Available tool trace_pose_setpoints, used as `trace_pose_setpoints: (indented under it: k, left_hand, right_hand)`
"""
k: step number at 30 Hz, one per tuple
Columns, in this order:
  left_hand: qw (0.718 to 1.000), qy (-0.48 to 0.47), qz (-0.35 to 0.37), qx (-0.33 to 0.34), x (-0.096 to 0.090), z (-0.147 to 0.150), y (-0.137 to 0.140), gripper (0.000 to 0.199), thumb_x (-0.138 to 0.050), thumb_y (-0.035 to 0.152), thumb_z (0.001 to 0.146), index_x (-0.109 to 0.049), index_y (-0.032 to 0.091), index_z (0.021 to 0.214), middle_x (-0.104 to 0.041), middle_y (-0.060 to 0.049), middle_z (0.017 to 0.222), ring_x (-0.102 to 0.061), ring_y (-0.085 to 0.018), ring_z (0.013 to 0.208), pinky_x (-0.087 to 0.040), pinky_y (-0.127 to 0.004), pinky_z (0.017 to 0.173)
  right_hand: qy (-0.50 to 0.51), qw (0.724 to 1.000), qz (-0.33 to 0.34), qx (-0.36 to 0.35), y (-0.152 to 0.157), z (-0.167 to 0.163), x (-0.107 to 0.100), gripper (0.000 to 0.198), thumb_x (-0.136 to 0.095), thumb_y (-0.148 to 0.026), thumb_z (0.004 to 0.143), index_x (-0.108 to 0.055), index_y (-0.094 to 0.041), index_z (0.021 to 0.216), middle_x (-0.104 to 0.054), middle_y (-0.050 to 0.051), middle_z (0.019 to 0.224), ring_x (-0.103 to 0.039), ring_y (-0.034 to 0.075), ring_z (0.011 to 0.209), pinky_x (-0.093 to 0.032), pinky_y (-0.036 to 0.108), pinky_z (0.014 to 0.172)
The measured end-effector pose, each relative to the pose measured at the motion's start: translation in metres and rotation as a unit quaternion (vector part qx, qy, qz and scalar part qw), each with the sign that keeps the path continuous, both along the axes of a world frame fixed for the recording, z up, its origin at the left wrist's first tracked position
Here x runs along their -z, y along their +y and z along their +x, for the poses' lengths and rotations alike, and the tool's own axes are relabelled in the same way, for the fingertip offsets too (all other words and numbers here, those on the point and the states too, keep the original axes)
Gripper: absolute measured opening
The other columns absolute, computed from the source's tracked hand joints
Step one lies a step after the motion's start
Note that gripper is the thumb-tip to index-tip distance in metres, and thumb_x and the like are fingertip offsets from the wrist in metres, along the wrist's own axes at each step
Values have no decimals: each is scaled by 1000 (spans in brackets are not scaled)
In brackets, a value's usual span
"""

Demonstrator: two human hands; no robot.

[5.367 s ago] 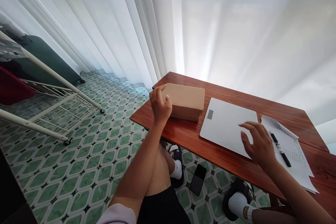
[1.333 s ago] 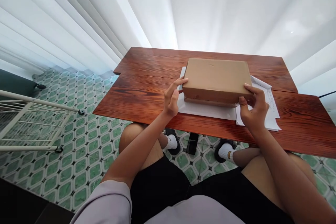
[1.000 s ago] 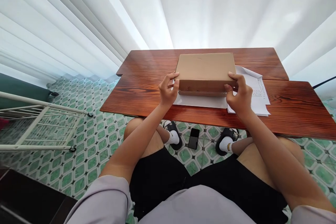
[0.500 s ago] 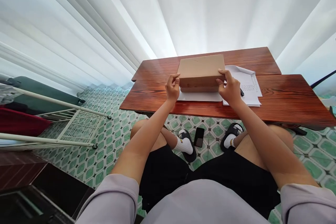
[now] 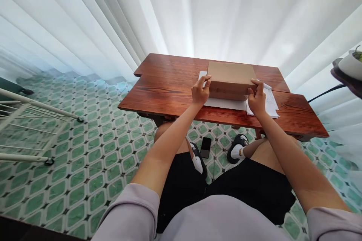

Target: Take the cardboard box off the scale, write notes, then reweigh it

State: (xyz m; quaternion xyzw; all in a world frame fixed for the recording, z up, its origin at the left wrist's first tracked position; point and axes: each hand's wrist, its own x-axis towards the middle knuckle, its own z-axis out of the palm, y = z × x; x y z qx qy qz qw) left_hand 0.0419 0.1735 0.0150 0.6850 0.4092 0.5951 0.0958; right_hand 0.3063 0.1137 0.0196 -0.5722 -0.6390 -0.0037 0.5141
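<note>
A brown cardboard box (image 5: 230,77) sits on top of a flat white slab (image 5: 223,102) on the red-brown wooden table (image 5: 169,86). My left hand (image 5: 200,91) grips the box's near left corner, thumb on the lid. My right hand (image 5: 258,98) grips the near right corner the same way. Both arms stretch out from my lap. The slab shows only as a thin white edge under the box.
A printed sheet of paper (image 5: 270,101) lies right of the box, partly under it. A black phone (image 5: 205,147) lies on the green tiled floor between my feet. A white metal rack (image 5: 31,120) stands left. White curtains hang behind the table. A plant pot (image 5: 350,64) is at right.
Five seconds ago the box lay at the table's left end under my left hand alone; it now rests on the white slab, held at both near corners. The camera has pulled back.
</note>
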Motion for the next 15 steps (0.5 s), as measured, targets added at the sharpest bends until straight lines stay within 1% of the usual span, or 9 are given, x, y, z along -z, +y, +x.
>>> trace_pose_setpoints:
  k: [2, 4, 10, 15]
  left_hand:
    - [1000, -2, 1, 9, -1, 2, 1, 42, -37, 54, 102, -66, 24, 111, -74, -8, 111, -70, -21, 101, -52, -30, 79]
    - [1000, -3, 2, 22, -3, 3, 2, 40, -38, 52, 102, -66, 25, 110, -74, -8, 112, -70, -22, 104, -52, -31, 80]
    - [999, -3, 7, 39, -9, 2, 4, 35, -41, 48, 102, -65, 23, 108, -75, -9, 109, -71, -25, 101, -52, -33, 77]
    - [999, 11, 18, 37, -10, 1, 3, 34, -41, 47, 102, -65, 23, 107, -75, -9, 109, -71, -24, 100, -51, -31, 75]
  right_hand:
    - [-2, 1000, 0, 9, 0, 1, -1, 40, -51, -29, 90, -52, -21, 128, -65, 12, 125, -65, 25, 102, -54, 42, 88]
    - [-14, 1000, -4, 20, 1, 1, -2, 41, -48, -31, 90, -51, -19, 129, -65, 13, 123, -64, 25, 100, -53, 42, 86]
    - [-34, 998, -12, 55, 2, -1, -3, 42, -45, -33, 92, -51, -16, 129, -68, 13, 108, -63, 21, 79, -52, 38, 76]
    - [-42, 997, 2, 61, 1, -2, -3, 40, -45, -33, 92, -51, -19, 129, -66, 14, 119, -64, 22, 84, -50, 37, 75]
